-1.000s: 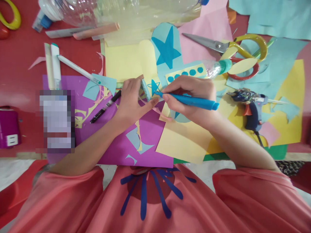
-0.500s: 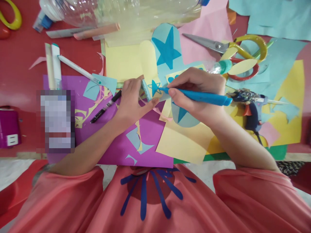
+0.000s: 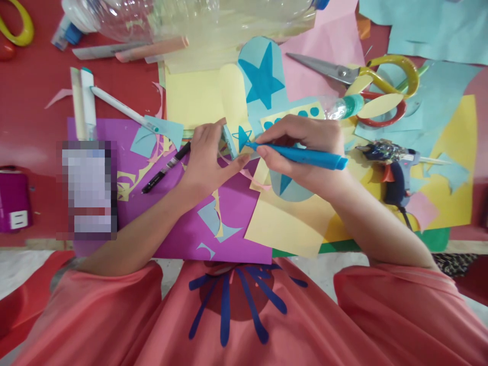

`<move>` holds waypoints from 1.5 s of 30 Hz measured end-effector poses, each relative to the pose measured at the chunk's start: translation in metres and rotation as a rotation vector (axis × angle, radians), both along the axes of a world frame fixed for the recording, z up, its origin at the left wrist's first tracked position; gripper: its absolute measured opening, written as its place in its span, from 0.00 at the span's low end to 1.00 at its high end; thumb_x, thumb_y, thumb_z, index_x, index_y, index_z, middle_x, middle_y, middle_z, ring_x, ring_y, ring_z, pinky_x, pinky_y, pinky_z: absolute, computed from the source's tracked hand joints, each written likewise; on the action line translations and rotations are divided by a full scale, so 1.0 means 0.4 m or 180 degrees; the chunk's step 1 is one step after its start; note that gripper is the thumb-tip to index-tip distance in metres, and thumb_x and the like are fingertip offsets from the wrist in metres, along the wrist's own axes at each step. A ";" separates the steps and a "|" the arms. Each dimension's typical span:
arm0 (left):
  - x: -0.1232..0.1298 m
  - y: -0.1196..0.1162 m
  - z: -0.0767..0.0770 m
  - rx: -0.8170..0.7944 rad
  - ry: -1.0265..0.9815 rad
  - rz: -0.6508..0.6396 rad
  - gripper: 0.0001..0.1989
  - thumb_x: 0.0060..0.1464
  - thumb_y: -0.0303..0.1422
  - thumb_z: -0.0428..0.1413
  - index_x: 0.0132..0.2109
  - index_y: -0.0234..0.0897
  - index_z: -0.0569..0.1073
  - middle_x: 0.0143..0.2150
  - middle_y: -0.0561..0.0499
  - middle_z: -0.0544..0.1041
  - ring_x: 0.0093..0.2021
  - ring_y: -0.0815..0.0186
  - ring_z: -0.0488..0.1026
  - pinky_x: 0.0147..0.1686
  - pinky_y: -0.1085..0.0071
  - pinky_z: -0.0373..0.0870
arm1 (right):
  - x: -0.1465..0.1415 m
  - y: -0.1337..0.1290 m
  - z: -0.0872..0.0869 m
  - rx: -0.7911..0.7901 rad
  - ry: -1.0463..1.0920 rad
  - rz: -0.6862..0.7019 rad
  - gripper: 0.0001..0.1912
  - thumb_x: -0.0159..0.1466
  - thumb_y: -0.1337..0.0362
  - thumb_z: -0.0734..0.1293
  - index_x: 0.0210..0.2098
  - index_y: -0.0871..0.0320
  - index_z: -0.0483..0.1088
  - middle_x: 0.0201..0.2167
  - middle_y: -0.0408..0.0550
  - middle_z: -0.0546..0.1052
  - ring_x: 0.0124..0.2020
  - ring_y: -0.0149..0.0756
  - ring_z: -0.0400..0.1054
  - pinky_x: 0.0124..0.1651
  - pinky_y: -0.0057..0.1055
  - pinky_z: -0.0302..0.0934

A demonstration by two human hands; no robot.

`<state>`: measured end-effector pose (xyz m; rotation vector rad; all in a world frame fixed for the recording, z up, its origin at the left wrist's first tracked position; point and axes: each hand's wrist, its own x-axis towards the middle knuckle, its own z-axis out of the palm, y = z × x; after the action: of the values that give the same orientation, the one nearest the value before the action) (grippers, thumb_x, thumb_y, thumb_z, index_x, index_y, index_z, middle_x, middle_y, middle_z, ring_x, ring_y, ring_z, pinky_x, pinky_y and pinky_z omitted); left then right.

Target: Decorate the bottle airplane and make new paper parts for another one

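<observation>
The location was a papercraft work area; whether it belonged to a home, classroom or studio could not be determined; a red tabletop [image 3: 41, 122] carried coloured sheets, including a purple sheet [image 3: 173, 241], with paper offcuts [image 3: 209, 216] scattered on top; the equipment comprised a blue marker [image 3: 305, 156], scissors [image 3: 346, 73], a glue gun [image 3: 398, 185] and a large clear plastic bottle [image 3: 190, 20].

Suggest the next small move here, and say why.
Probably slide the blue marker in the right grip into the small star's side points: they look only outlined while its middle is filled, the marker tip sits at the star, and the larger star is solid blue.
</observation>
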<state>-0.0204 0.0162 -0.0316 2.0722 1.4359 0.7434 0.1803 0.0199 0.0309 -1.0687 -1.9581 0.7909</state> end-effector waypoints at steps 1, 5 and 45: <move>0.000 0.000 -0.001 0.0007 0.0006 0.0013 0.32 0.52 0.64 0.48 0.52 0.44 0.64 0.49 0.41 0.72 0.54 0.47 0.66 0.53 0.47 0.66 | 0.000 0.000 0.000 0.0005 0.0035 -0.0014 0.07 0.60 0.60 0.70 0.27 0.54 0.74 0.21 0.40 0.75 0.22 0.27 0.67 0.27 0.28 0.64; 0.001 0.002 -0.006 0.0035 -0.0014 0.0032 0.32 0.52 0.63 0.49 0.52 0.45 0.64 0.49 0.42 0.72 0.53 0.47 0.66 0.52 0.47 0.66 | 0.001 0.000 0.003 -0.0008 0.0200 -0.0040 0.08 0.60 0.61 0.70 0.25 0.54 0.72 0.21 0.40 0.75 0.21 0.28 0.67 0.25 0.29 0.63; 0.005 0.001 -0.039 0.0342 0.0145 0.0036 0.33 0.56 0.62 0.47 0.56 0.41 0.60 0.50 0.41 0.72 0.53 0.48 0.67 0.51 0.50 0.67 | -0.001 0.002 0.011 0.0017 0.0208 0.0021 0.08 0.59 0.67 0.68 0.24 0.56 0.70 0.20 0.39 0.72 0.21 0.26 0.63 0.26 0.26 0.60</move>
<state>-0.0186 0.0167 -0.0472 2.1766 1.4625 0.7986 0.1800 0.0205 0.0352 -1.0213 -1.9087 0.8138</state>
